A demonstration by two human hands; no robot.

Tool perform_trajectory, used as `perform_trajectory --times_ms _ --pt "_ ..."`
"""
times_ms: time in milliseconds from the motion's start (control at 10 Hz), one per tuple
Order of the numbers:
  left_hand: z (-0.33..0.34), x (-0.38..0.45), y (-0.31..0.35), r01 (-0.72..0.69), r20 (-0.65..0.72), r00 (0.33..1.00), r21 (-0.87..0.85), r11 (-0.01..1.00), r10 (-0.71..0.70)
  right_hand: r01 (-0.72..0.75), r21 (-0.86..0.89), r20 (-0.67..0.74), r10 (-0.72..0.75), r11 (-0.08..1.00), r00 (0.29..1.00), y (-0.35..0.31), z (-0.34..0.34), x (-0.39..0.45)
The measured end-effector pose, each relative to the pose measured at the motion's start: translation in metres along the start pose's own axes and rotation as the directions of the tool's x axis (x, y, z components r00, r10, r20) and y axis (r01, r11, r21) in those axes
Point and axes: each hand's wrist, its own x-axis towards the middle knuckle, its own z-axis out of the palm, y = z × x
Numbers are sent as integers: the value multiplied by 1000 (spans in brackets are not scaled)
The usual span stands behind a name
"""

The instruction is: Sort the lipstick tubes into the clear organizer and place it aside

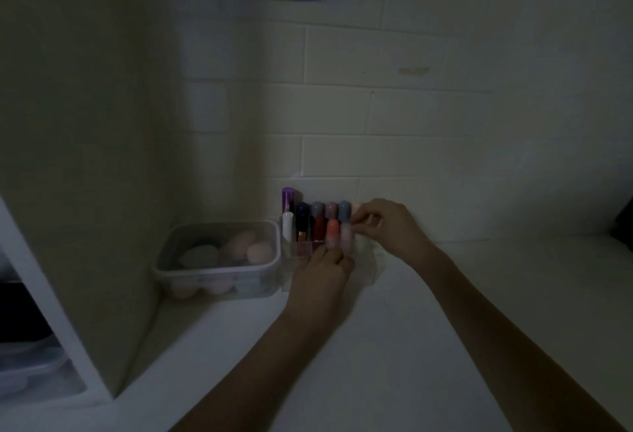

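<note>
Head view | my right hand (pixel 387 226) pinching pale pink tube (pixel 346 238) | my left hand (pixel 323 269) gripping clear organizer (pixel 371 265) front below it

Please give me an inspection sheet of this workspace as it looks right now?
Surface: white counter, dimly lit, bare in front.
Job's things: clear organizer against the tiled wall, lipstick tubes upright in it.
Clutter: lidless plastic container of makeup sponges, left of the organizer.
Grippers: left hand at the organizer's front; right hand pinching at a pale pink tube; blurred.
Cables: nothing seen.
Surroundings: tiled wall behind; white drawer unit at far left.
</note>
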Motion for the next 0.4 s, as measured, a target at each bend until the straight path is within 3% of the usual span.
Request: perform_trajectory --times_ms 200,300,400 --pt "1 1 -4 22 45 999 -79 997 -19 2 17 -40 -2 1000 999 2 -3 -12" --pt "-7 3 -4 58 16 998 -282 958 -56 -4 42 -131 10 999 991 1 -20 -21" --pt "-46 8 0 79 -51 992 -440 895 -112 101 175 -328 -39 979 944 -14 -53 -34"
